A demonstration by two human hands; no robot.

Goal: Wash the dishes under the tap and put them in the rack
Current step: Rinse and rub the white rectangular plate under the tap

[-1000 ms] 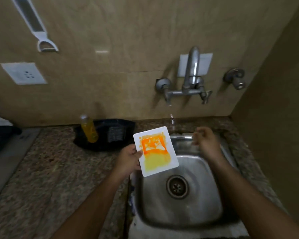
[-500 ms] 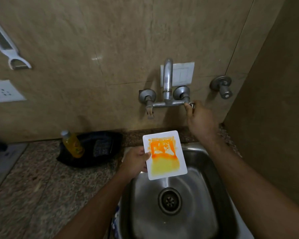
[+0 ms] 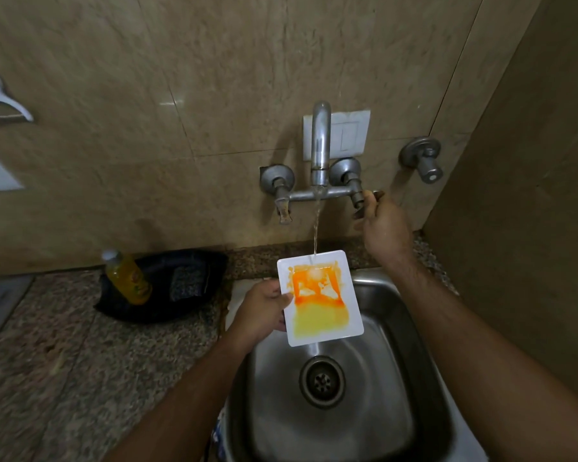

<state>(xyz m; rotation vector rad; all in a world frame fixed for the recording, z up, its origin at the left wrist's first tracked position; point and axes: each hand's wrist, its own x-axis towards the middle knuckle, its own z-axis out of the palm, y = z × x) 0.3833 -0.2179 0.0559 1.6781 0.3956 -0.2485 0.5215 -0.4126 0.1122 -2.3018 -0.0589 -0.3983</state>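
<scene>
A white rectangular plate (image 3: 319,296) smeared with orange and yellow stains is held tilted over the steel sink (image 3: 401,328). My left hand (image 3: 262,311) grips its left edge. Water runs in a thin stream from the wall tap (image 3: 320,151) onto the plate's top edge. My right hand (image 3: 382,225) is closed around the tap's right handle. No rack is in view.
A black tray (image 3: 194,261) on the granite counter (image 3: 64,355) holds a yellow liquid bottle (image 3: 129,278) and a scrub pad (image 3: 187,283). The sink drain (image 3: 321,381) is uncovered. A second valve (image 3: 422,160) sticks out of the wall at right, beside a brown side wall.
My right hand rose from above the sink to the tap's right handle and water started flowing. The plate now sits under the stream. The view tilted closer to the sink.
</scene>
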